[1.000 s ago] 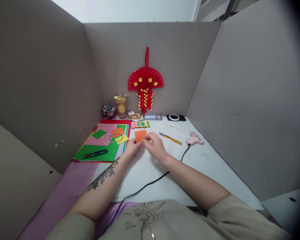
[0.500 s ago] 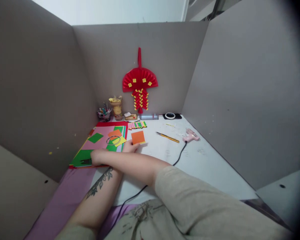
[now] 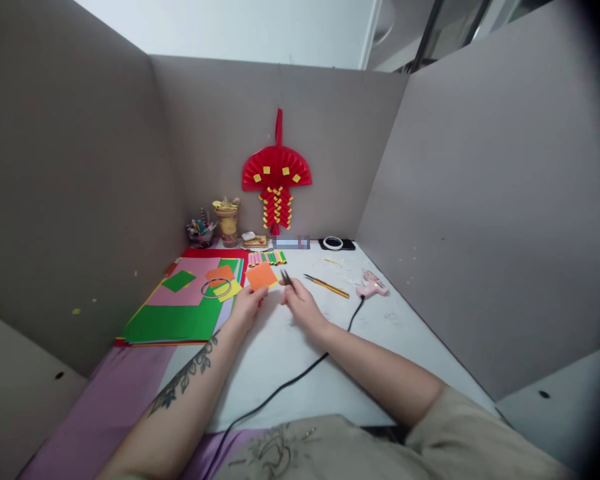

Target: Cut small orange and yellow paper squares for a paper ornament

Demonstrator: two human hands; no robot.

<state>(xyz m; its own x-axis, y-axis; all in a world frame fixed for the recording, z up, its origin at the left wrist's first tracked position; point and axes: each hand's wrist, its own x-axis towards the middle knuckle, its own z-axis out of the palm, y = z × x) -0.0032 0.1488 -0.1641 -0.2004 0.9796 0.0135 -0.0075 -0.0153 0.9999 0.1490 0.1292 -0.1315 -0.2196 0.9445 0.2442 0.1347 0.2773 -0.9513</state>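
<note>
Fingers of the left hand [image 3: 247,308] pinch the near edge of the orange square [image 3: 261,275], which lies on the worktop [image 3: 330,347]. Right hand [image 3: 300,308] grips the snips [image 3: 286,277], their blades just right of the square. Beyond the fingers lie paper rolls [image 3: 267,257]; right, a pencil [image 3: 326,286].

A white table [image 3: 405,347] carries an orange paper square [image 3: 261,275] over a yellow one. At the table's left edge lies a stack of paper sheets [image 3: 180,313], green and pink on red. A red folded fan ornament [image 3: 277,175] with yellow squares hangs at the far edge. A pink glue gun [image 3: 371,287] trails a black cord [image 3: 280,387]. The left forearm bears a dark leafy tattoo [image 3: 183,379].
</note>
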